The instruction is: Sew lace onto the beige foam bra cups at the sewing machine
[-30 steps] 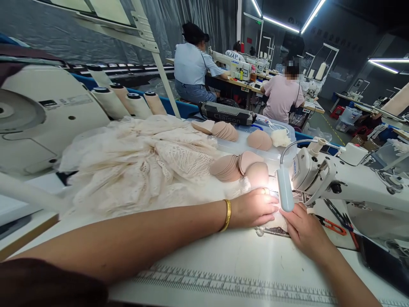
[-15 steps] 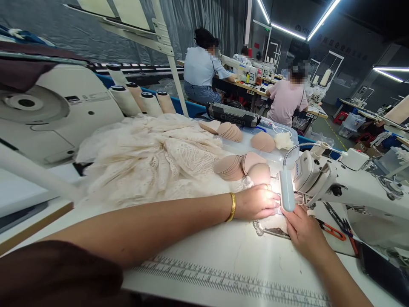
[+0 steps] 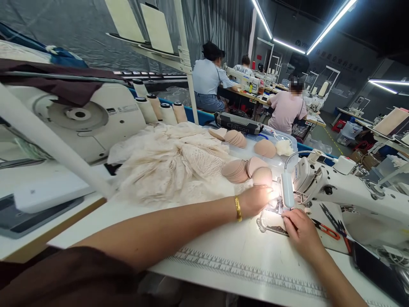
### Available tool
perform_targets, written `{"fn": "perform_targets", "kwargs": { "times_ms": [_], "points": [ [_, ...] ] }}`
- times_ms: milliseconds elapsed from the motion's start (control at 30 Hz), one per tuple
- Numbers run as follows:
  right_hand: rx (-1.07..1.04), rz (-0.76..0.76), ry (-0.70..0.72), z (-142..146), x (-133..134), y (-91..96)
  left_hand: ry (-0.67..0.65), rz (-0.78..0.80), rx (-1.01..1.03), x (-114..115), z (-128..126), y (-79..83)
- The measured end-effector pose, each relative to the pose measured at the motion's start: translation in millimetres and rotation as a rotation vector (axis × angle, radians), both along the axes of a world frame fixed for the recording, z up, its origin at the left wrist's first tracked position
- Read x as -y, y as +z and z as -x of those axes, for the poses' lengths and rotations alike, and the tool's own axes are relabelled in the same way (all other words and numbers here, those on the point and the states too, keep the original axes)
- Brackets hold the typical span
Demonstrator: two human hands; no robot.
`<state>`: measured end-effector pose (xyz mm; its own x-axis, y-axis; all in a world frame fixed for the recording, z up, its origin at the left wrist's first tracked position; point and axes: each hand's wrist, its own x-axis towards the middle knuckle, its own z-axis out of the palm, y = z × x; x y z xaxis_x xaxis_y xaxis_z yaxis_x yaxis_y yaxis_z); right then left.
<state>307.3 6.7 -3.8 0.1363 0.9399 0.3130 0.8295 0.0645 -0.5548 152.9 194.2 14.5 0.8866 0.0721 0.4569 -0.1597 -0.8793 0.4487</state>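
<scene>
My left hand [image 3: 257, 200], with a gold bangle on its wrist, is closed beside the needle plate [image 3: 277, 206] of a white sewing machine [image 3: 315, 175]. Its fingertips pinch a piece of white fabric [image 3: 272, 197], washed out by the lamp [image 3: 288, 189]. My right hand [image 3: 299, 228] rests at the plate's right edge, under the lamp, with thumb and curled fingers together. What it grips, if anything, I cannot make out. Just behind my left hand lie stacked beige pads [image 3: 235, 170]. Cream lace fabric [image 3: 182, 166] is heaped to the left.
Orange-handled thread snips [image 3: 329, 230] and dark scissors [image 3: 332, 215] lie right of my right hand, near a black phone-like device [image 3: 377, 268]. A printed ruler [image 3: 243, 273] runs along the front edge. Thread cones [image 3: 166, 113] stand back left. Other people sit at machines beyond.
My left hand has drawn back left from the needle area, and its fingers have curled in. More of the needle plate shows between the hands. The camera view has shifted left.
</scene>
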Motion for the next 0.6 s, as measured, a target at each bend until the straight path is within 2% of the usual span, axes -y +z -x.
{"fn": "perform_targets", "kwargs": {
  "times_ms": [100,167,200,267,300,333,367,400,467,533,600],
  "points": [
    [-0.584,0.152,-0.045,24.5,-1.2,12.4,-0.045,0.073,0.031,26.0,39.8,10.4],
    [-0.874,0.179,-0.062,43.0,-2.9,18.1,-0.092,0.310,0.008,56.9,70.8,14.1],
    [-0.949,0.161,-0.072,52.2,-3.0,19.5,-0.111,0.514,-0.063,74.1,84.2,14.2],
    [-1.015,0.089,-0.098,70.2,0.5,18.9,-0.158,1.123,-0.290,105.4,102.6,11.4],
    [-1.031,0.044,-0.113,78.9,4.5,16.9,-0.142,1.422,-0.320,117.0,106.8,9.2],
    [-1.045,-0.002,-0.127,87.5,10.1,14.0,-0.085,1.662,-0.253,124.8,107.8,7.3],
    [-1.058,-0.037,-0.132,95.8,16.9,10.3,-0.024,1.836,-0.143,128.7,106.3,6.1],
    [-1.069,-0.059,-0.131,103.6,24.4,6.2,0.060,1.931,0.013,129.0,103.1,5.6],
    [-1.087,-0.067,-0.119,116.7,39.3,-1.7,0.207,1.969,0.276,122.4,95.0,7.0],
    [-1.120,-0.068,-0.118,124.8,49.8,-7.2,0.309,1.957,0.382,113.7,88.4,9.2],
    [-1.184,-0.085,-0.136,126.8,53.7,-9.7,0.345,1.976,0.366,109.3,85.0,10.3]
  ]
}}
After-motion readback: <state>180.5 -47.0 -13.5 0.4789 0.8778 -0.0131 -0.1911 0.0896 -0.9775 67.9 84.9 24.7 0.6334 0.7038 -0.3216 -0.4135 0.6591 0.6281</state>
